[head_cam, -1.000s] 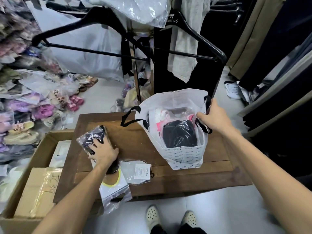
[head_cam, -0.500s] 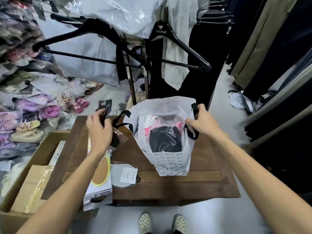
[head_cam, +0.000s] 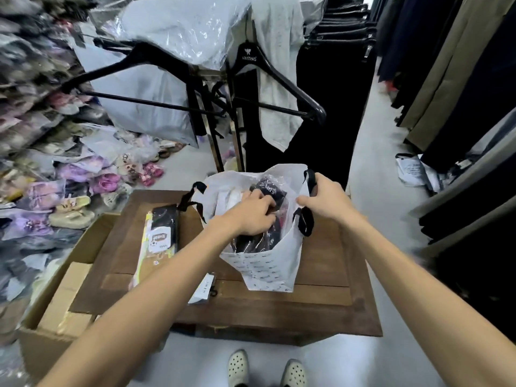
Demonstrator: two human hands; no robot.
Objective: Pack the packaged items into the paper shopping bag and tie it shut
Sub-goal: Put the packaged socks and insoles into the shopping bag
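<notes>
Paper shopping bag [head_cam: 268, 263] upright on the wooden table [head_cam: 321, 300], mouth open. Left hand [head_cam: 255, 212] inside the mouth, fingers curled on a dark packaged item [head_cam: 269, 188]; right hand [head_cam: 325, 196] pinched shut on the bag's right rim by the black handle [head_cam: 305, 222]. Two more packets flat left of the bag: the yellow-edged packet [head_cam: 160, 241] and a smaller packet [head_cam: 203, 289] partly under the forearm. Risks: bag tipping or rim tearing under a hard push; handles trapped inside.
</notes>
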